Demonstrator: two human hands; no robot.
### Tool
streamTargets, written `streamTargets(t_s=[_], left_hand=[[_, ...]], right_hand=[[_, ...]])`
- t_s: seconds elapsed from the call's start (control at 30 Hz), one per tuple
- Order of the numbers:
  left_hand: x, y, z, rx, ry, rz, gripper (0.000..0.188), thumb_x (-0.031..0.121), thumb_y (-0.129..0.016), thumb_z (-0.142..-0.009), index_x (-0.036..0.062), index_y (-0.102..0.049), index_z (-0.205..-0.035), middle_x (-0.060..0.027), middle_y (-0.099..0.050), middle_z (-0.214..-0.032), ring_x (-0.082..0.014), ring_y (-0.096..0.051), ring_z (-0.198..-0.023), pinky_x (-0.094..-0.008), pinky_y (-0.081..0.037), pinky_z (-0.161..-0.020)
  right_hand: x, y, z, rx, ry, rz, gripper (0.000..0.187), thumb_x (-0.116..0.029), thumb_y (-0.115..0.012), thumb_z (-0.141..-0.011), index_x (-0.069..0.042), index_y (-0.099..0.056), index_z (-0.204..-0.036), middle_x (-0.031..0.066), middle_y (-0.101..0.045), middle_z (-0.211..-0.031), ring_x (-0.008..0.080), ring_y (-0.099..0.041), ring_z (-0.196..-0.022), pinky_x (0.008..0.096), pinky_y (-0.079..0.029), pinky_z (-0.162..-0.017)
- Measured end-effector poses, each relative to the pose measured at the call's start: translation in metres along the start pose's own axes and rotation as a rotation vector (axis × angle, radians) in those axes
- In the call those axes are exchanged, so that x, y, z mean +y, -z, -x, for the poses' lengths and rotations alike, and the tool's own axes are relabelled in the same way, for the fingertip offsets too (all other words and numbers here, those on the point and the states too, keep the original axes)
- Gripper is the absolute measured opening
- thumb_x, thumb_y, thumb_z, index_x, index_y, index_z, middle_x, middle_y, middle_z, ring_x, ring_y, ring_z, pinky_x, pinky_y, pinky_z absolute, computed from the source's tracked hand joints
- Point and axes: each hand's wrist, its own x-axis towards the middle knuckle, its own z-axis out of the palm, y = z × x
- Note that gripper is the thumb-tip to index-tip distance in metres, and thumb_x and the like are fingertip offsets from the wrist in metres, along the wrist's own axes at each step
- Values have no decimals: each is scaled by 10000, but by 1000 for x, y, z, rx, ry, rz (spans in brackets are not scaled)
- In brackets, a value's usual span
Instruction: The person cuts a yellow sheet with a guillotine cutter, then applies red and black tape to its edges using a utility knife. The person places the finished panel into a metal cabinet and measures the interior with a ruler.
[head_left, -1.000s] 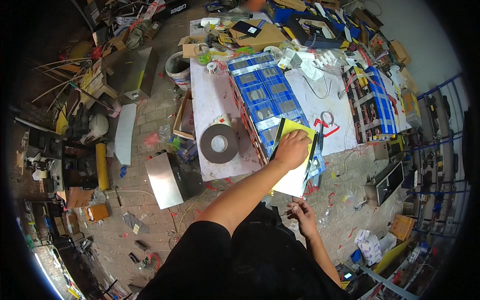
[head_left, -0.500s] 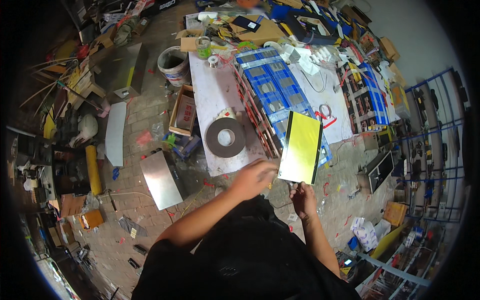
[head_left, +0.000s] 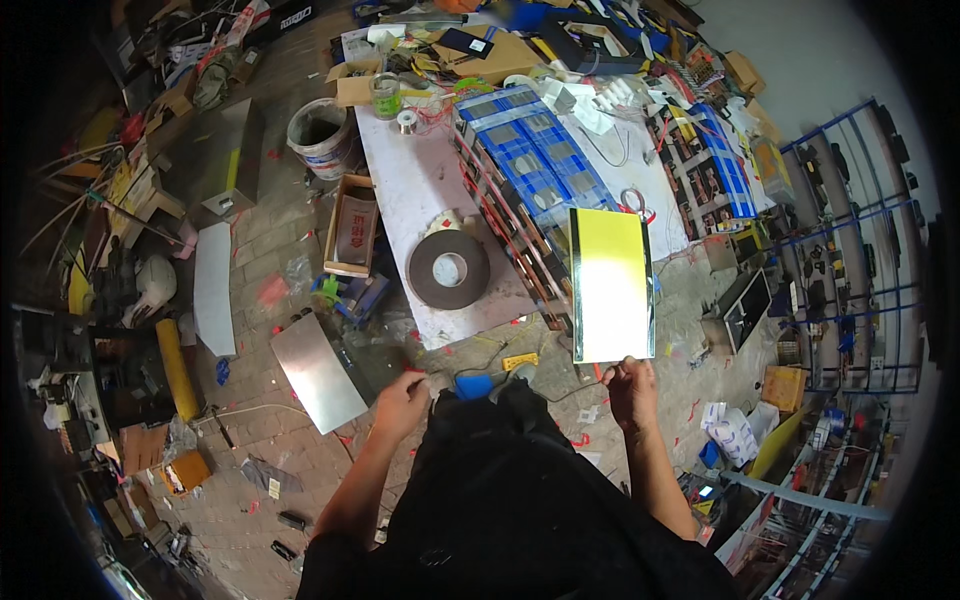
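A flat rectangular yellow panel [head_left: 612,280] with dark strips along its long sides lies beyond my right hand, shining brightly. My right hand [head_left: 632,392] is closed, its fingertips at the panel's near edge, seemingly pinching it. Off to the left and low, my left hand [head_left: 400,402] has its fingers pressed together; whatever they hold, if anything, is too small to make out. A thin dark line runs leftward from beside my right fingers; I cannot tell whether it is held. Behind the panel stands a long blue-wrapped battery pack [head_left: 535,150] on the white-covered table [head_left: 395,170].
A large roll of dark tape [head_left: 425,285] lies on the table near a wooden box [head_left: 335,235] and a grey bucket [head_left: 318,150]. One metal sheet [head_left: 318,375] is at left. A blue rack [head_left: 850,250] stands right. Scraps and cables litter the brick floor.
My left hand has moved away from the panel, left and down. The panel has turned straighter and shifted slightly right with my right hand. The whole view has shifted somewhat.
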Motion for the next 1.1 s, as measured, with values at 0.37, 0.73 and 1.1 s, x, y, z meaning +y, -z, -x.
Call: streamTargets(t_s=[0.37, 0.73, 1.1], left_hand=[[73, -18, -17, -147, -106, 304, 290, 253, -688, -1025, 13, -711, -1186, -66, -740, -989, -131, -668, -883, -304, -550, -822], [121, 2, 32, 22, -26, 844, 500, 290, -604, -1069, 0, -498, -1462, -95, -673, -1222, -161, -678, -997, -323, -545, -825], [148, 8, 49, 33, -34, 483, 296, 131, -627, -1056, -41, -625, -1296, -78, -743, -1097, -127, -688, -979, -283, -529, -906]], right_hand=[[-9, -12, 44, -210, -63, 234, 209, -140, -647, -976, -31, -658, -1154, 67, -716, -961, 194, -697, -806, 358, -584, -730], [-12, -11, 26, -454, -177, 426, 204, -37, -586, -955, 10, -709, -1111, 94, -748, -971, 197, -711, -789, 351, -585, -740], [-19, 18, 27, -673, -141, 430, 129, -38, -621, -987, 25, -706, -1061, 51, -742, -925, 143, -697, -771, 316, -576, -719]])
